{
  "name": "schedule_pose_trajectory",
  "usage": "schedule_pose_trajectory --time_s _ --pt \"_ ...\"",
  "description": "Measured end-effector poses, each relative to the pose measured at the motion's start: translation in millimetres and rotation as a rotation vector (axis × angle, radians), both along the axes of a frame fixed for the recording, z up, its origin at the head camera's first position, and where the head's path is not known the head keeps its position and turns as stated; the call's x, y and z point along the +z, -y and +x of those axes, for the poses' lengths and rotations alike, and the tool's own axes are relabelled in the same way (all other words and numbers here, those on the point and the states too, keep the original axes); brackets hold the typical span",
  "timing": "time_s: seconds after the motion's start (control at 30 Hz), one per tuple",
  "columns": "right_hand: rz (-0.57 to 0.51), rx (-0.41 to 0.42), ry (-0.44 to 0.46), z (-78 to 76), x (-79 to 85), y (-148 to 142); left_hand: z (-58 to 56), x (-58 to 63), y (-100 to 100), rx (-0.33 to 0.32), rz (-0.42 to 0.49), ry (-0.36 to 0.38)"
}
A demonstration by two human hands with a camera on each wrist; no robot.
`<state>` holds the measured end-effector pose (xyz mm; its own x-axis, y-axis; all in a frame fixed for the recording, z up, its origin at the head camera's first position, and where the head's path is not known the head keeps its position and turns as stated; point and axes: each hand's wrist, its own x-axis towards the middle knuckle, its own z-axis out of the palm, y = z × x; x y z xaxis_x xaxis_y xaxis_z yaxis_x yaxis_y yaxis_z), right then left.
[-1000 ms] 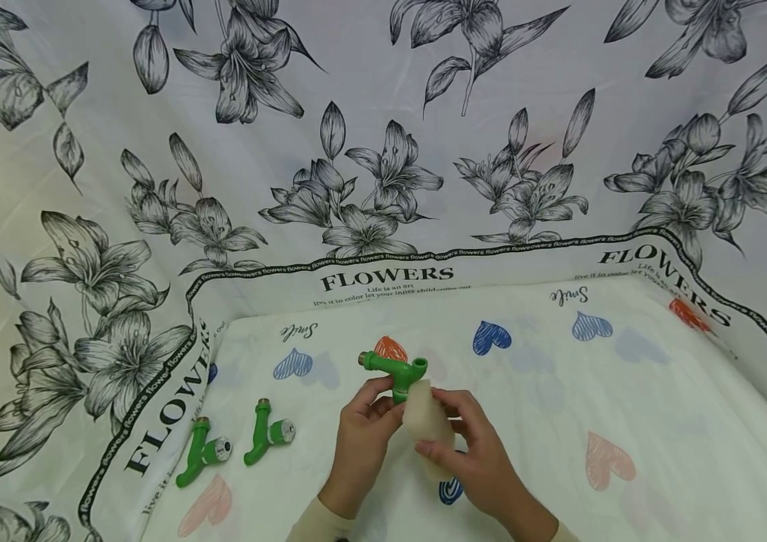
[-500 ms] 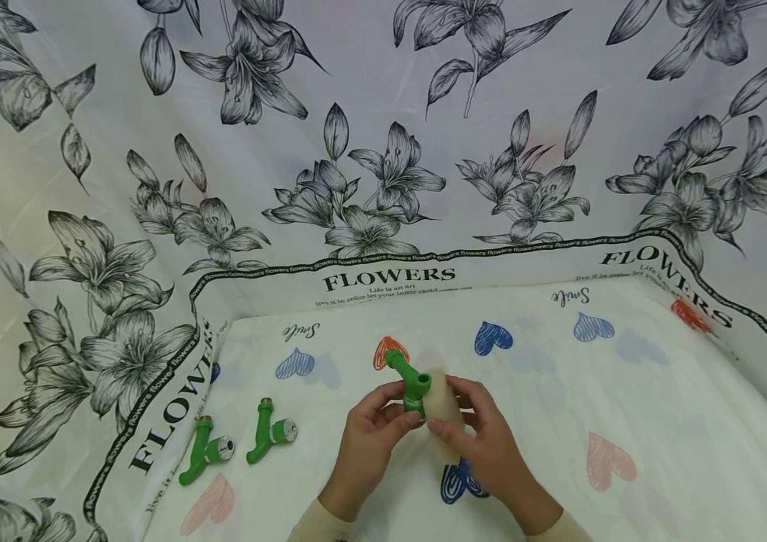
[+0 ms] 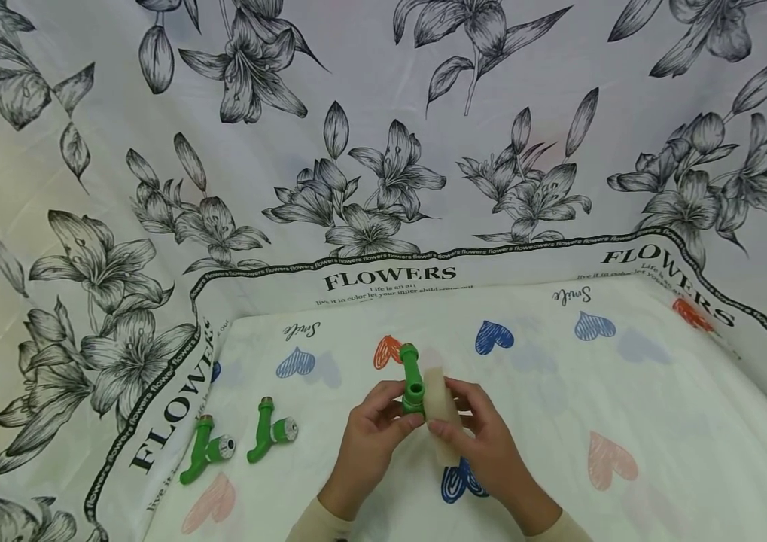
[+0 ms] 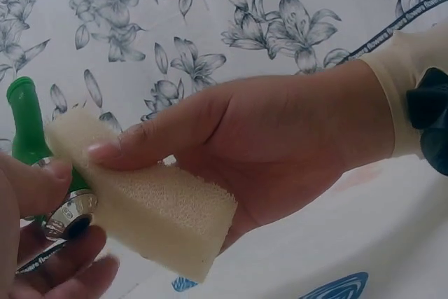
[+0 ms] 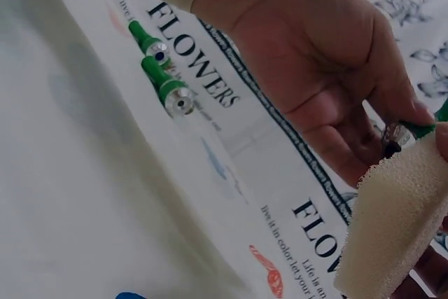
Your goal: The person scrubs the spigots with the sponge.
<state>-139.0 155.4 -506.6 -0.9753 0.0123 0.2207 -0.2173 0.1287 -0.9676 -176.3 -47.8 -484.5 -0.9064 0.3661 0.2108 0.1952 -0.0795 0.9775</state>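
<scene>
My left hand (image 3: 371, 430) pinches a green faucet (image 3: 412, 376) with thumb and fingers around its silver-ended knob (image 4: 73, 215). The faucet's threaded inlet points away from me and its open spout faces me. In my right hand (image 3: 488, 436) is a cream block sponge (image 3: 440, 403), gripped with the thumb on one side and fingers on the other. The sponge (image 4: 154, 201) lies right against the faucet's side in the left wrist view. Porous texture shows on the sponge (image 5: 395, 222) in the right wrist view, where most of the faucet is hidden behind it.
Two more green faucets lie on the white cloth to the left, one near the edge (image 3: 200, 454) and one beside it (image 3: 266, 433). Hearts are printed on the cloth (image 3: 539, 421). Floral curtains (image 3: 369, 90) rise behind and at the sides.
The faucet has turned in my left hand, its inlet swinging from pointing left to pointing away from me. The sponge has tilted more upright and shifted slightly right with my right hand.
</scene>
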Motion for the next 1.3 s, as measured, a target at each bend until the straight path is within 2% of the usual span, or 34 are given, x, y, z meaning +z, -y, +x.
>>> schedule_pose_trajectory --time_s 0.1,0.23,0.33,0.5,0.7,0.83,1.07,1.2,1.3 --pt "0.002 0.006 -0.001 3.4 3.0 3 -1.3 -1.9 0 0.062 -0.032 -0.013" --pt "0.017 0.038 -0.015 7.7 5.0 8 -2.1 -3.1 1 0.146 -0.028 0.017" --pt "0.032 0.050 -0.027 9.7 5.4 10 -1.5 -2.2 1 0.168 -0.010 0.051" --pt "0.047 0.047 -0.024 10.7 6.0 11 -1.2 -2.0 1 0.154 0.004 0.073" --pt "0.059 0.054 -0.051 10.2 6.5 12 -1.6 -5.3 1 0.157 0.023 0.024" --pt "0.076 0.023 -0.064 5.2 4.5 9 -0.6 -3.5 2 0.109 0.049 0.017" --pt "0.038 0.002 -0.053 -4.9 -2.7 -3 5.6 4.5 0 0.015 0.067 0.091" --pt "0.030 0.005 -0.049 -4.8 -3.2 -5 6.6 5.4 0 0.009 0.058 0.086" --pt "0.014 0.009 -0.029 -2.5 -1.8 -3 6.3 4.3 0 0.037 0.023 0.068"
